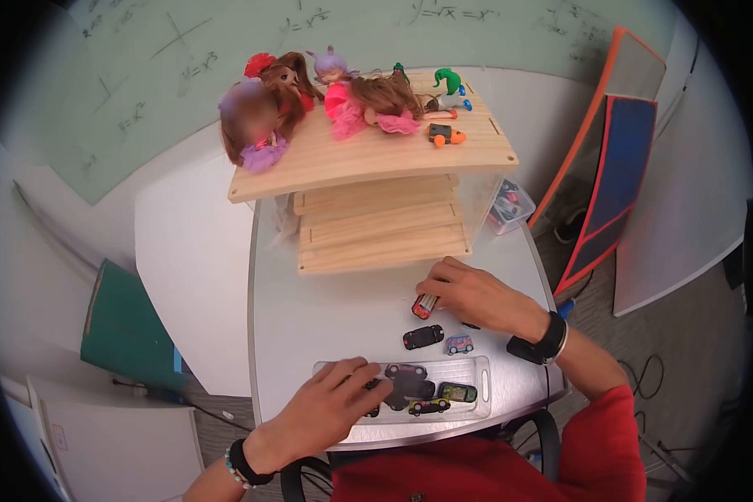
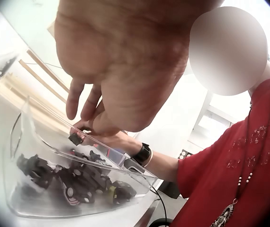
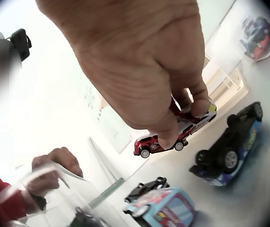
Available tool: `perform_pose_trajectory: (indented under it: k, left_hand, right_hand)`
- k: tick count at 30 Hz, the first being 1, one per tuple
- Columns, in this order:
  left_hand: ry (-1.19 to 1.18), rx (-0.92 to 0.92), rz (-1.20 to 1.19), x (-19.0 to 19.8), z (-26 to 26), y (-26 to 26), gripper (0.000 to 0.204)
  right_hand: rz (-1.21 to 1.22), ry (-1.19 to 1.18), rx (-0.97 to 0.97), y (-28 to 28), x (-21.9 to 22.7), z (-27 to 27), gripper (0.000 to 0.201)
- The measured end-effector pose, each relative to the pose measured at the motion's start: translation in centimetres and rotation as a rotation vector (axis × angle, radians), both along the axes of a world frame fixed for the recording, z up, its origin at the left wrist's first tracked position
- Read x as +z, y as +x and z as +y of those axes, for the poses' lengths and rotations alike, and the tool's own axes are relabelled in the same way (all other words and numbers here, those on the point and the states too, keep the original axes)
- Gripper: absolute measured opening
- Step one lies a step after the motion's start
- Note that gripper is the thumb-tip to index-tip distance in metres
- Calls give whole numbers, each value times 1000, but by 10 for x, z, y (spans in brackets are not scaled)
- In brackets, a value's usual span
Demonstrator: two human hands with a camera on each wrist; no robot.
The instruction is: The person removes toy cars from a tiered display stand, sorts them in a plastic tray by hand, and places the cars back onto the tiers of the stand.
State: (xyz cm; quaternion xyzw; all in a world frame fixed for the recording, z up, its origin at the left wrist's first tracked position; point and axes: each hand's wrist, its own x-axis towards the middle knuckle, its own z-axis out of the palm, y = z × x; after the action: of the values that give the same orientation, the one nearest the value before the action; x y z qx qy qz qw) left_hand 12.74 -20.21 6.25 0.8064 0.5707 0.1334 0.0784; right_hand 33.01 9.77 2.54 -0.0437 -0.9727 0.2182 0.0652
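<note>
My right hand pinches a red and white toy car between thumb and fingers, close over the table. Below that hand, an upside-down blue toy car shows its black underside and wheels. A pink and light-blue toy van lies near a black toy car, between the hand and a clear plastic box. Over the box's left end is my left hand, fingers extended and loosely bent with nothing held. Several toy cars lie inside the box, some partly hidden by this hand.
A wooden shelf unit stands at the table's back, with several dolls and small figures on top. To its right sits a clear container of toys. A black cable runs over the table's right front edge.
</note>
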Motion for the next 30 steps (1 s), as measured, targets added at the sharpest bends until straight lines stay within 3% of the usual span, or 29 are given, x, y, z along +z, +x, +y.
perform_pose_trajectory:
  k: [2, 4, 7, 10, 13, 18, 20, 27, 30]
  left_hand:
    - [46, 57, -63, -2, 6, -3, 61]
    - [134, 146, -171, 2, 18, -6, 55]
    - [105, 228, -254, 6, 34, -7, 44]
    - [78, 187, -296, 3, 57, -7, 43]
    - [10, 129, -316, -5, 83, -8, 44]
    - [-200, 51, -240, -16, 123, -4, 46]
    - [-357, 7, -148, -20, 138, 1, 47]
    - [-420, -86, -17, -52, 151, 14, 45]
    - [-400, -55, -39, -55, 151, 12, 42]
  right_hand:
    - [18, -43, -6, 7, 21, -8, 45]
    - [151, -235, 52, 17, 48, -24, 48]
    - [231, -308, 111, 34, 71, -58, 42]
    - [114, -396, 233, 46, 60, -87, 48]
    - [95, -318, 201, 55, 51, -91, 50]
    - [187, -196, -53, 76, 39, -33, 56]
    - [3, -113, -126, 78, 32, -15, 64]
    - [-136, 8, 94, 73, -11, -19, 72]
    - [-47, -49, 75, 66, -28, -24, 61]
